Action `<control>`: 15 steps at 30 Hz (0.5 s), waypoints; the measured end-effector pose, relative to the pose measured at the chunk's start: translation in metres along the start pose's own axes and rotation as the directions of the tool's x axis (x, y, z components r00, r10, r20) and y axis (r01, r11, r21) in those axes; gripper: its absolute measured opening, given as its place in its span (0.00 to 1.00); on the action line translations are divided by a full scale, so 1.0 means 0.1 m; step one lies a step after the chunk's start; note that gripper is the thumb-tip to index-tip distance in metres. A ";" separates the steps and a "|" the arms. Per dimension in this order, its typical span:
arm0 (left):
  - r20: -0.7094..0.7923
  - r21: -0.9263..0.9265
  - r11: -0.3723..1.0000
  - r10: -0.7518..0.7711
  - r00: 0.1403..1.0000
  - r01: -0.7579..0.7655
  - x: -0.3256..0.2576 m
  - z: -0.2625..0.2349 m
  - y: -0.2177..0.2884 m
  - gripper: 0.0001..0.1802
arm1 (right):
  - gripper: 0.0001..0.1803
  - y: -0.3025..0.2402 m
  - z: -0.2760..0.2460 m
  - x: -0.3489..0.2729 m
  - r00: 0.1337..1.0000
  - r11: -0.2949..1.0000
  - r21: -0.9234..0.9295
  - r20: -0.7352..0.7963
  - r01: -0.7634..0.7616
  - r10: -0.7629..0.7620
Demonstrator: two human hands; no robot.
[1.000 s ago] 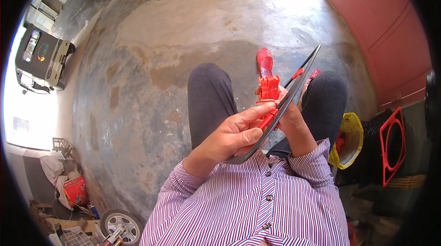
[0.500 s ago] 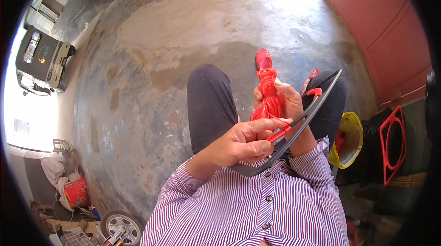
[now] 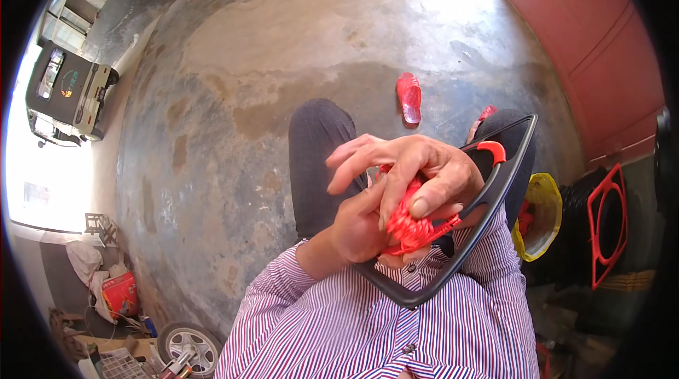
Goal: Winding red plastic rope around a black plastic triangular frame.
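Observation:
A black frame (image 3: 460, 269) with rounded corners stands tilted over my lap. One stretch of its edge is wrapped in red cord (image 3: 491, 147), and a red-wrapped bar (image 3: 444, 227) crosses its inside. My left hand (image 3: 353, 229) is closed around the bar's left end, its fingertips showing below. Above it, my right hand (image 3: 435, 174) has reached across, back upward, with bent fingers and thumb around a bundle of red plastic cord (image 3: 407, 229). The bundle presses against the bar, and the hands hide much of it.
A red slipper (image 3: 409, 98) lies on the concrete floor (image 3: 233, 152) ahead. To my right are a yellow-rimmed container (image 3: 548, 216), a red frame (image 3: 607, 227) and a red wall panel (image 3: 587, 46). A wheel (image 3: 189, 351) lies at lower left; a three-wheeled vehicle (image 3: 71, 92) stands farther off.
The cord bundle has come down from beyond the frame to the bar near my left hand. My right hand has turned over and moved left and nearer me. The frame has tilted, showing its inside.

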State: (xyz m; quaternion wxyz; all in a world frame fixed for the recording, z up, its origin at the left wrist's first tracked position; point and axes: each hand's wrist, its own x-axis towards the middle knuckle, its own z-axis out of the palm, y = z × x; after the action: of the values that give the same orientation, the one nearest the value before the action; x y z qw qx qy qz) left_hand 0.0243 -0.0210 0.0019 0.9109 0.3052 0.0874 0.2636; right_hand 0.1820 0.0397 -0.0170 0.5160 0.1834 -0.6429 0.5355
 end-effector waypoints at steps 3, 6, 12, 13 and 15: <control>0.005 0.473 0.870 0.159 0.987 -0.143 -0.04 -0.05 -0.03 0.31 | 0.20 -0.01 -0.03 0.08 0.976 0.987 -0.112 0.198 0.116 -0.092; -0.214 -0.146 0.988 0.018 0.977 -0.051 -0.05 -0.23 -0.18 0.34 | 0.20 -0.16 0.08 0.10 0.958 0.928 -0.243 -0.118 -0.281 0.260; 0.029 -0.143 0.989 -0.025 0.999 0.029 -0.05 -0.20 0.08 0.45 | 0.19 -0.15 0.17 -0.31 0.483 0.882 0.180 -0.780 -0.435 0.397; 0.023 -0.055 0.998 0.012 1.000 -0.010 -0.06 -0.22 0.11 0.45 | 0.19 -0.14 0.19 -0.38 0.477 0.893 0.167 -0.796 -0.418 0.372; -0.024 0.413 0.897 0.182 0.983 -0.156 -0.06 -0.19 0.16 0.41 | 0.20 -0.25 0.23 -0.47 0.390 0.822 0.468 -0.726 -0.324 0.567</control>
State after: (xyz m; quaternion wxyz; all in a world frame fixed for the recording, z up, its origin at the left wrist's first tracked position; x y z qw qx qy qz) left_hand 0.0067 -0.0035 -0.0033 0.7973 0.4871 0.1419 0.3270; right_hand 0.2098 -0.0048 -0.0426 0.5671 -0.2155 -0.2634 0.7501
